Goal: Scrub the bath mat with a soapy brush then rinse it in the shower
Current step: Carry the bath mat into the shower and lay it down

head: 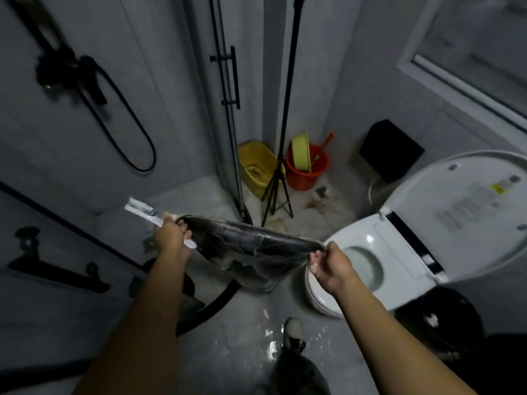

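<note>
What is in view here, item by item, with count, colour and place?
bath mat: one, dark grey, wet, hanging between both hands
brush: one, white handle, in the left hand
toilet: one, white, lid up, right
bucket: one, orange, far corner
basin: one, yellow-green, standing in the bucket
tub: one, yellow, left of the bucket
tripod: one, black, before tub and bucket
shower mixer: one, black, upper left
door handle: one, black, upper centre
wall box: one, black, beside the toilet lid
bin: one, black, lower right
shoe: one, dark, bottom centre
left hand: one, grips brush and a mat corner
right hand: one, fingers pinch the opposite mat corner
</note>
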Demonstrator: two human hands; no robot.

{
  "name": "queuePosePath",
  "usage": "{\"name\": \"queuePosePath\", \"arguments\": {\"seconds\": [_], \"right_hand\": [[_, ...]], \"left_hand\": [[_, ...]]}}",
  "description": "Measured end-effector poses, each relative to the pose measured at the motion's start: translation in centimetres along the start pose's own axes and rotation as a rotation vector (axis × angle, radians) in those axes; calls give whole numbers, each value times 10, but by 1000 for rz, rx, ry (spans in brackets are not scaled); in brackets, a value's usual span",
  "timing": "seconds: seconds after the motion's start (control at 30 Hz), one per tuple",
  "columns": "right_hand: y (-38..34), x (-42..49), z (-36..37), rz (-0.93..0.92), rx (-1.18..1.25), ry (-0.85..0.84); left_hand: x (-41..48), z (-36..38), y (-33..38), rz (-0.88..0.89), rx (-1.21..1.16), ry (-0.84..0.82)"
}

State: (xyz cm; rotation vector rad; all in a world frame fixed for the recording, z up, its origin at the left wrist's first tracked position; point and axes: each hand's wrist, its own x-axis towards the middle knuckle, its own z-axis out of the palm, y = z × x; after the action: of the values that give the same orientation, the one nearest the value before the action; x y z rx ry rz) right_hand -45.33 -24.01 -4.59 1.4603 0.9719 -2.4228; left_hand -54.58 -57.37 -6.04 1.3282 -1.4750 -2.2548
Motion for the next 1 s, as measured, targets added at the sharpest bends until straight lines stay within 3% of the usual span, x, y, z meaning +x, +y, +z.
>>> {"name": "queuePosePath", "arguments": {"seconds": [0.27, 0.37, 0.43, 0.7, 1.0], "right_hand": [[-26, 67, 168, 63, -223, -279], [-26, 77, 230, 74, -328, -305], [-26, 79, 276, 55, -419, -358], [-13, 89, 388, -108, -563, -408], [-27, 124, 446, -74, -657, -457]], "left_hand": [[51, -4, 86, 110, -177, 227], [74, -9, 108, 131, -176, 340], [81, -10, 126, 151, -270, 323], [106, -12, 163, 107, -401, 365], [133, 19, 167, 58, -444, 444]]}}
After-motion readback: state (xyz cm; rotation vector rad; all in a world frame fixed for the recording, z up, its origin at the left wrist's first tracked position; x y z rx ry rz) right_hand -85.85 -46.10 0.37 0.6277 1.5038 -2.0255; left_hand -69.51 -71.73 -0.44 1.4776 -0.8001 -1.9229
